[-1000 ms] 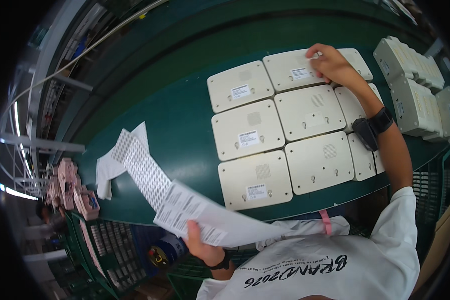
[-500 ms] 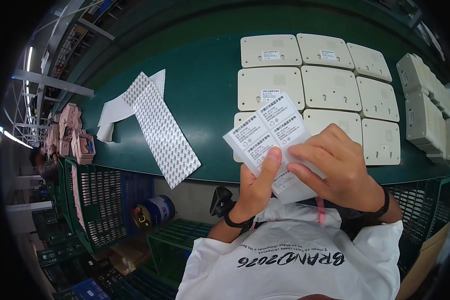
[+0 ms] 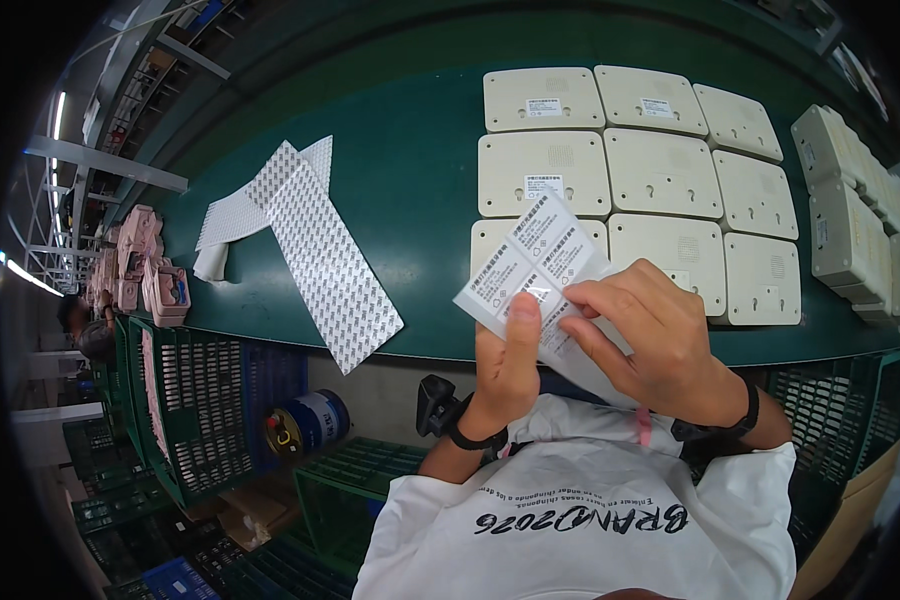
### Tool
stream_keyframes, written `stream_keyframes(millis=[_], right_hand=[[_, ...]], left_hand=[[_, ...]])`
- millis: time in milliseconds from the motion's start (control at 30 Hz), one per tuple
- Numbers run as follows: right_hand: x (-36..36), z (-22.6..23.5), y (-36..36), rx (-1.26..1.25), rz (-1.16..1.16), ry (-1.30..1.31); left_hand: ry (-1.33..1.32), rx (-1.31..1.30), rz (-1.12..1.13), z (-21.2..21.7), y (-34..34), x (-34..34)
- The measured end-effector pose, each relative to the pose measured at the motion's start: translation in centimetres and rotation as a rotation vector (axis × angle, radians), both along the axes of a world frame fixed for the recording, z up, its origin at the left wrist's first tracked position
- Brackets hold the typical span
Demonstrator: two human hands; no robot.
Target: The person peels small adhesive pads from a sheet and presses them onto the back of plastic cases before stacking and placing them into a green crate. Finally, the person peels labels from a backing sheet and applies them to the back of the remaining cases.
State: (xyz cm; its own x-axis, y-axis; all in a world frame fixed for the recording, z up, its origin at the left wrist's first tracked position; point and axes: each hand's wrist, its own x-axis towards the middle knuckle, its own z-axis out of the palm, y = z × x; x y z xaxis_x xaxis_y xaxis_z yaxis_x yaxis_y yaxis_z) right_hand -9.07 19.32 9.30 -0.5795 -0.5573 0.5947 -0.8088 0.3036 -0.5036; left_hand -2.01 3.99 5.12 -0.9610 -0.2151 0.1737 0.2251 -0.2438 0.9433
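Observation:
A sheet of white printed labels (image 3: 530, 250) is tilted above the table's near edge. My left hand (image 3: 507, 365) grips its lower left part, thumb on top and fingers beneath. The thumb and index finger of my right hand (image 3: 660, 335) pinch at a label on the sheet's right side; whether its edge has lifted cannot be made out. Behind the sheet lie rows of cream plastic housings (image 3: 662, 172), backs upward. Three carry a white label: two in the far row and one housing (image 3: 500, 165) in the middle row. The sheet partly covers the nearest left housing (image 3: 486, 236).
Long strips of printed stickers (image 3: 335, 265) lie crossed on the green table (image 3: 420, 130). More cream housings (image 3: 850, 225) stand stacked at the right. Pink parts (image 3: 140, 250) are piled at the far left. Green crates (image 3: 200, 400) and a blue drum (image 3: 315, 420) stand below the table edge.
Both hands and the label sheet have shifted slightly left. The right fingers have moved a little up and left across the sheet. The housings keep their places.

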Motion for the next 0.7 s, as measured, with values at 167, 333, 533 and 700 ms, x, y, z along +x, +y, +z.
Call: stream_keyframes(millis=[167, 333, 533, 700], right_hand=[[-0.2, 0.0, 0.2, 0.025, 0.023, 0.014], [-0.1, -0.5, 0.4, -0.004, 0.024, 0.003], [0.0, -0.9, 1.0, -0.047, -0.042, -0.073], [-0.3, -1.3, 1.1, -0.033, -0.094, 0.066]], left_hand=[[-0.022, -0.079, 0.042, -0.4, -0.1, -0.1], [-0.039, -0.083, 0.035, -0.8, 0.5, -0.5], [0.052, -0.164, 0.073, -0.8, 0.7, -1.2], [0.042, -0.22, 0.171, -0.9, 1.1, -1.6]])
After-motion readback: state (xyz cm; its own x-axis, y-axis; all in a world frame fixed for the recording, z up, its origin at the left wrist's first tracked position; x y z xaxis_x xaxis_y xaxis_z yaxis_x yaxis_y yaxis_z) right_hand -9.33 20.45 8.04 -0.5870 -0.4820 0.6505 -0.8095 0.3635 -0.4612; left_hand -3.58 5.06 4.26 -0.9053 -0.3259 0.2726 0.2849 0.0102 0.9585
